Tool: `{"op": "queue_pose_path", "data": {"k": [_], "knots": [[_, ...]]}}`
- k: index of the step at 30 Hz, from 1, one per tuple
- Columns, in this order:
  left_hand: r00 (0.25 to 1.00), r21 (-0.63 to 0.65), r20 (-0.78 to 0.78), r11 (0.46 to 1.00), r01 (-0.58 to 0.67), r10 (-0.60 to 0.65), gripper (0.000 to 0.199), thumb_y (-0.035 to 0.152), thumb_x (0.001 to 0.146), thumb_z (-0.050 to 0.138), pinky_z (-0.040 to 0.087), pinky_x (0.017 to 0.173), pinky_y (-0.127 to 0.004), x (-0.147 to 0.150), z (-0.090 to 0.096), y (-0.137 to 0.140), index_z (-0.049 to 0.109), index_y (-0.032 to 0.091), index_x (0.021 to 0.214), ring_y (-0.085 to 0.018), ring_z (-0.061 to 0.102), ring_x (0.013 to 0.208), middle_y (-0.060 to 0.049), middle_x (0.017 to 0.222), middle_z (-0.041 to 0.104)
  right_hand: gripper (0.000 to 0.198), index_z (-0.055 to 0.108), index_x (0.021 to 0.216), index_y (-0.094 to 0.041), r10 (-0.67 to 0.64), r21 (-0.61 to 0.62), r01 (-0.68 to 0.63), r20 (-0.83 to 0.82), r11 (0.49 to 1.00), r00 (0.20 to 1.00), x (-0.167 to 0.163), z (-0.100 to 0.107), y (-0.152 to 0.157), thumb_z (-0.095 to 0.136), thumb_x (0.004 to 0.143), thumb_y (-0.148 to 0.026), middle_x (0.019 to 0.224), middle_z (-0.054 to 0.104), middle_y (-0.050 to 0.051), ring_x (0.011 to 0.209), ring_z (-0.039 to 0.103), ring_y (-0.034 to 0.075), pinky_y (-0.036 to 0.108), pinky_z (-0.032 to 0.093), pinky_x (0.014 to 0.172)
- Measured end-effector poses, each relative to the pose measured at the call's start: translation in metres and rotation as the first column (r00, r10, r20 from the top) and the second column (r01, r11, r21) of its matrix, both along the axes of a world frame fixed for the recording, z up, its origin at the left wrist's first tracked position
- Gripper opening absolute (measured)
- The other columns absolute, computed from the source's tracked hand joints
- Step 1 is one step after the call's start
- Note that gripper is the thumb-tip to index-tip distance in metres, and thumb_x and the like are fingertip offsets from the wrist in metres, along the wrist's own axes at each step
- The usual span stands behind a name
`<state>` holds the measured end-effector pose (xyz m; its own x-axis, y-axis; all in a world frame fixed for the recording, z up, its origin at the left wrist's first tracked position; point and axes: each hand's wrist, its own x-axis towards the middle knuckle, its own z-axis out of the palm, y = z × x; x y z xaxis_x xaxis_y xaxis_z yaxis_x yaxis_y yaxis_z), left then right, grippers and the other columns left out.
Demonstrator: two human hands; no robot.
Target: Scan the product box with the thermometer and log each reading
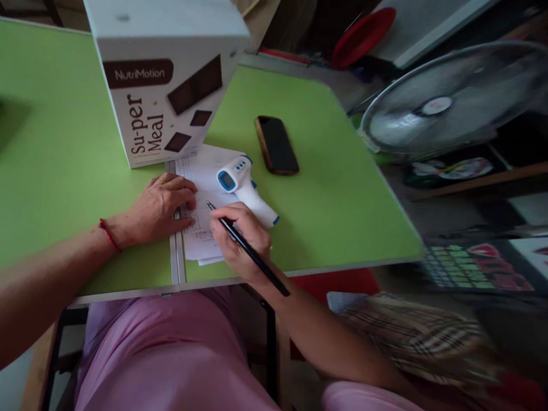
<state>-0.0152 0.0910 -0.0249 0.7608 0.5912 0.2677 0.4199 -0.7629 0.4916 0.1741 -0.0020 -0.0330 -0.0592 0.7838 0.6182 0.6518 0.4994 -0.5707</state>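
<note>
My right hand (242,242) grips a black pen (257,260), its silver tip slanting up and left over white paper (203,248) with handwriting on it. Whether the tip touches the sheet I cannot tell. My left hand (160,205) lies on the paper's left edge, fingers loosely bent and apart, holding nothing. A white and blue infrared thermometer (248,191) rests on the paper's right side, just beyond my right hand. Behind the paper stands a tall white box (149,108) printed "NutriMotion Su-per Meal". To the right lies a dark phone (277,145) in a brown case.
The green table (342,217) has a metal seam running under the paper's left side. Past its right edge are a large fan (436,105), a red round object (363,37) and a checked cloth (419,331). My pink-clothed lap is at the front edge.
</note>
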Motion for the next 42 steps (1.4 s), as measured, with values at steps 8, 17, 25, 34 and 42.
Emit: {"op": "queue_pose_path", "data": {"k": [8,17,25,34,42], "knots": [[0.999,0.005,-0.043,1.000,0.001,-0.001,0.011,0.020,0.084,0.066,0.044,0.102,-0.048,-0.004,0.003,-0.002,0.067,0.017,0.095,-0.030,0.057,0.115,-0.010,0.121,0.066,0.039,0.061,0.126,-0.017,0.012,-0.021,-0.010,0.107,1.000,0.994,0.002,-0.017,0.008,0.045,0.092,-0.007,0.111,0.066,0.011,0.106,0.065,0.019,0.034,0.058,0.090],[0.999,0.047,-0.031,0.999,0.012,-0.011,0.017,0.016,0.094,0.050,0.049,0.095,-0.045,-0.004,0.006,-0.002,0.066,0.014,0.096,-0.027,0.062,0.103,-0.012,0.107,0.069,0.036,0.065,0.125,-0.015,-0.004,-0.046,0.018,0.292,0.999,0.956,0.000,-0.021,0.009,0.049,0.093,-0.013,0.114,0.063,0.014,0.108,0.062,0.026,0.043,0.055,0.093],[0.983,0.114,0.182,0.992,-0.057,0.035,0.016,0.009,0.091,0.047,0.052,0.075,-0.034,-0.008,0.008,0.000,0.061,0.015,0.092,-0.019,0.062,0.079,-0.006,0.086,0.067,0.043,0.062,0.132,-0.016,0.087,-0.149,0.003,0.591,0.989,0.802,0.001,-0.002,0.005,0.043,0.095,-0.008,0.123,0.060,0.018,0.109,0.057,0.030,0.046,0.054,0.090],[0.658,0.180,0.652,0.766,-0.617,0.377,0.016,0.028,0.093,0.057,0.050,0.072,-0.036,-0.026,0.026,0.010,0.044,0.027,0.103,-0.018,0.053,0.080,-0.002,0.089,0.050,0.048,0.062,0.129,-0.010,0.229,-0.137,-0.184,0.646,0.973,0.728,0.020,0.032,0.030,0.032,0.093,0.001,0.111,0.070,0.014,0.102,0.064,0.022,0.038,0.057,0.090],[0.592,0.090,0.594,0.686,-0.722,0.545,0.060,0.054,0.089,0.068,0.052,0.092,-0.047,-0.044,0.006,0.036,0.031,0.031,0.130,-0.026,0.053,0.113,-0.011,0.127,0.045,0.040,0.066,0.066,-0.019,0.043,-0.351,0.425,0.810,0.835,0.585,0.055,0.074,0.071,0.072,0.078,-0.056,0.062,0.066,0.008,0.060,0.064,0.025,0.034,0.042,0.057]]}}
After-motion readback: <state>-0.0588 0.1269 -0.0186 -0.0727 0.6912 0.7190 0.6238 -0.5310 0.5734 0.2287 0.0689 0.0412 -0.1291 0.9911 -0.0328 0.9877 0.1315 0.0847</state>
